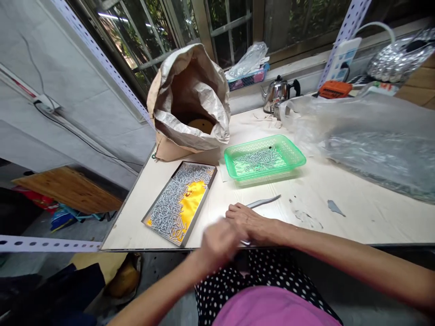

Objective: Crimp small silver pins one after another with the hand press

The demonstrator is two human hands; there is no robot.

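Note:
My left hand point(220, 240) is blurred, rounded into a fist at the table's front edge. Whatever it may hold is hidden. Close against it, my right hand point(249, 222) rests with curled fingers; its palm side is out of sight. A small shiny metal piece point(245, 242) shows between the hands at the edge, its kind unclear. Beyond my right hand's knuckles, a thin grey strip point(265, 201) lies on the table. To the left is a shallow tray point(200, 206) of many small silvery screw-like pieces over a yellow bottom. A green plastic basket point(231, 170) farther back holds more of them.
A large open sack point(212, 106) stands at the back left. A steel kettle point(277, 95) and an orange box point(335, 89) sit near the window. Clear plastic bags point(380, 140) cover the right side. A grey scrap point(335, 208) lies on the table point(136, 203).

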